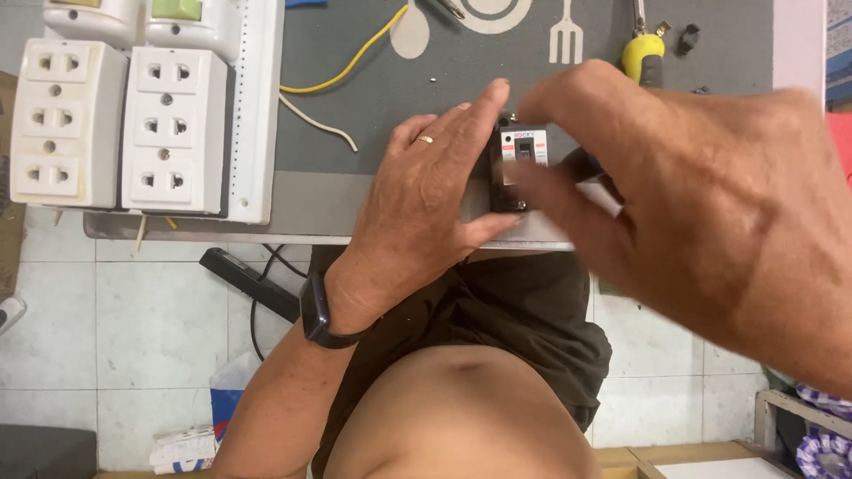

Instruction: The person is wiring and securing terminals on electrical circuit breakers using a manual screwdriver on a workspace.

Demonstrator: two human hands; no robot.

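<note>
Worktop: grey mat surface with white cutlery motifs. Left of the black switch block, which carries a white label with red marks: two cream socket strips. Beyond the block: one yellow wire, one white wire, a yellow-and-black screwdriver handle. Wristband: black. Floor: white tiles.

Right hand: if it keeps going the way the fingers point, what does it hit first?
Probably the small breaker that the left hand holds at the table edge. The right hand is blurred and nearer the camera, fingers aimed left at it; depth is unclear.
</note>
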